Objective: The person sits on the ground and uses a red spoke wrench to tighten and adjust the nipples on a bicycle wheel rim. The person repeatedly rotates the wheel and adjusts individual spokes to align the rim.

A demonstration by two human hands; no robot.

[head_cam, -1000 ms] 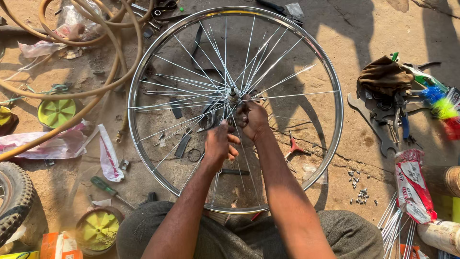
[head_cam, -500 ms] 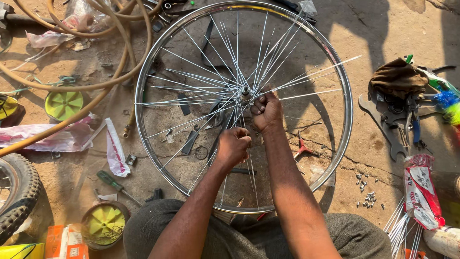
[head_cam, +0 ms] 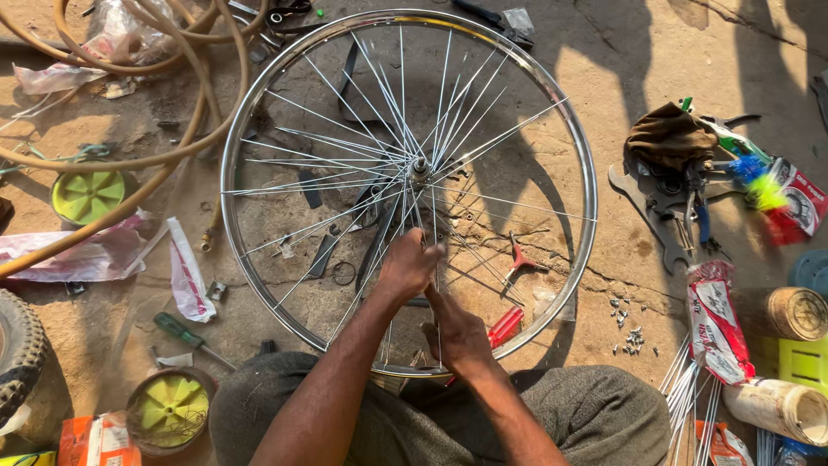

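A bicycle wheel with a shiny metal rim (head_cam: 588,198) lies flat on the dusty ground in front of my knees, its thin spokes running to the hub (head_cam: 420,168). My left hand (head_cam: 407,264) is closed around spokes between the hub and the near rim. My right hand (head_cam: 460,335) sits just below it, near the near rim, with a finger stretched up along a spoke (head_cam: 435,259). Whether the right fingers pinch the spoke is hidden.
Tan hoses (head_cam: 164,155) curl at the left. Yellow-green plastic wheels (head_cam: 88,195) (head_cam: 172,406), a green screwdriver (head_cam: 185,332), a tyre (head_cam: 19,358) and plastic bags lie left. Wrenches and pliers (head_cam: 664,216), a spoke bundle (head_cam: 690,388), nipples (head_cam: 632,338) and rolls (head_cam: 793,312) lie right.
My right hand has dropped from the hub toward the near rim, below my left hand. My left hand stays on the spokes. The view has shifted so the wheel sits lower in frame.
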